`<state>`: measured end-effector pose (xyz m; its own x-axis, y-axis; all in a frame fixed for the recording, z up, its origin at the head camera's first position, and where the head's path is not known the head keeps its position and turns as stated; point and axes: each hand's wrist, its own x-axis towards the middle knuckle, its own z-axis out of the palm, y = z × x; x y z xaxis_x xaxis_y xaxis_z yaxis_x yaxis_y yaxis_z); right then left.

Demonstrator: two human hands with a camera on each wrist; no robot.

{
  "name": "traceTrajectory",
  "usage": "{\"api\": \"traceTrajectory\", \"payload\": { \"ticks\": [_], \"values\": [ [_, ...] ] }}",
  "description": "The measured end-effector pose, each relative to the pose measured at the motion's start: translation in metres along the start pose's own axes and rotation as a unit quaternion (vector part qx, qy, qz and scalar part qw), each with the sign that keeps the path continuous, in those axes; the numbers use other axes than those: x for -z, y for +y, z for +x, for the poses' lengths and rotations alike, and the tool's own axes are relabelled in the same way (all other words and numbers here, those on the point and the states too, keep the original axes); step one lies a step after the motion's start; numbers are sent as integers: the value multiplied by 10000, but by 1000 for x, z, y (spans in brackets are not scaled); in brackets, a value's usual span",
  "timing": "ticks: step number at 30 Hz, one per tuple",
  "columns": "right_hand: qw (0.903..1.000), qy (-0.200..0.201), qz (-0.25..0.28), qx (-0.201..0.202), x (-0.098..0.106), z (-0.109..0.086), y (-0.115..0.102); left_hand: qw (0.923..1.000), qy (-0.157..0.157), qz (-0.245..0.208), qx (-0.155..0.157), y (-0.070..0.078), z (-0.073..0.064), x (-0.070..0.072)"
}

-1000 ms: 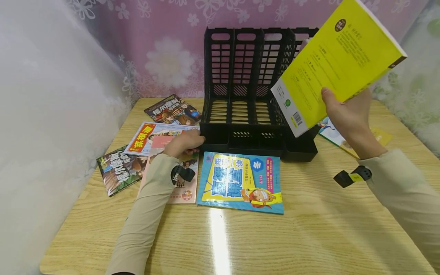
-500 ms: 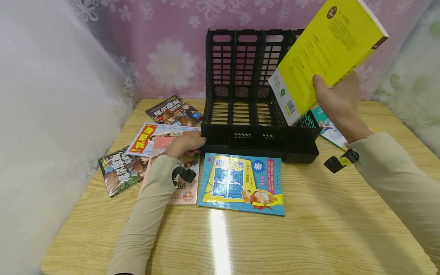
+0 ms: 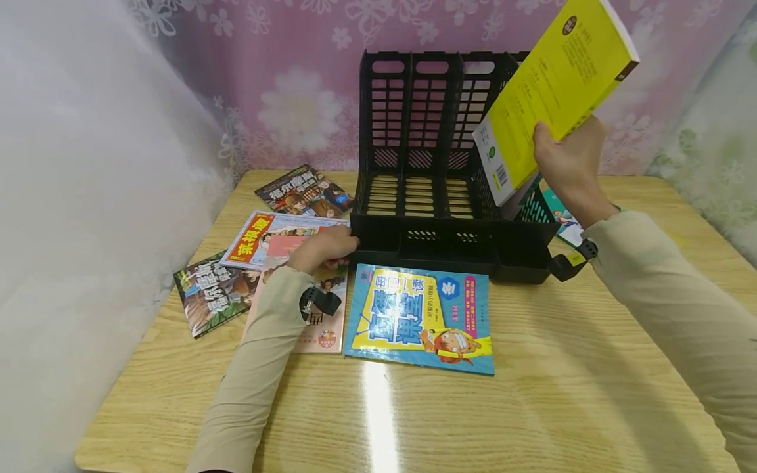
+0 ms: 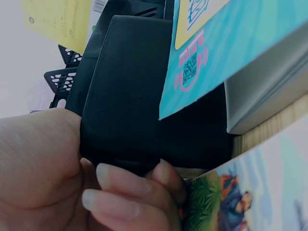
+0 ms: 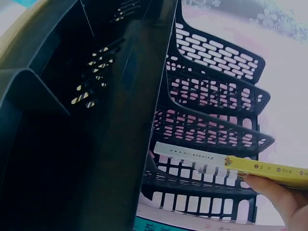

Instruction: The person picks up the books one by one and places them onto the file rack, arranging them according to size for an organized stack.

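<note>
My right hand (image 3: 570, 157) grips a thick yellow book (image 3: 550, 85), thumb on its back cover. The book leans at a slant over the right end of a black file rack (image 3: 408, 233). In the right wrist view, the white lower end of the yellow book's spine (image 5: 192, 154) lies among the rack's dividers (image 5: 216, 130). My left hand (image 3: 325, 246) holds the rack's front left corner, with its fingers curled below that corner in the left wrist view. A blue book (image 3: 384, 355) lies flat in front of the rack, and a pink book (image 3: 331, 328) lies under my left hand.
Left of the rack lie a red-and-white book (image 3: 254, 240) and two dark-covered comic books, one nearer (image 3: 207, 295) and one farther back (image 3: 304, 190). A green-edged book (image 3: 562, 213) lies to the right, partly hidden by my right arm. A flowered curtain (image 3: 301, 118) hangs behind.
My right hand has brought the yellow book leftward and lower, toward the right end of the rack, and tilted it more upright. The left hand stays at the rack's corner.
</note>
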<state>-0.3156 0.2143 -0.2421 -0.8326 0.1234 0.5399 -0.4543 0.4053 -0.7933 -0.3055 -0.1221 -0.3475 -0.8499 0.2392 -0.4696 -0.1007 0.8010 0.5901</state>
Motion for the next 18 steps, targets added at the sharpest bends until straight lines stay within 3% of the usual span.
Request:
{"api": "traceTrajectory", "payload": {
  "ticks": [3, 10, 18],
  "values": [
    [9999, 79, -73, -93, -4, 3, 4, 10000, 0, 17, -11, 1, 0, 0],
    [9989, 269, -276, 266, -16, 14, 8, 10000, 52, 41, 45, 1, -1, -1],
    [9983, 268, -506, 88, -19, 23, 11, 10000, 59, -5, -7, 0, -1, -1]
  ]
}}
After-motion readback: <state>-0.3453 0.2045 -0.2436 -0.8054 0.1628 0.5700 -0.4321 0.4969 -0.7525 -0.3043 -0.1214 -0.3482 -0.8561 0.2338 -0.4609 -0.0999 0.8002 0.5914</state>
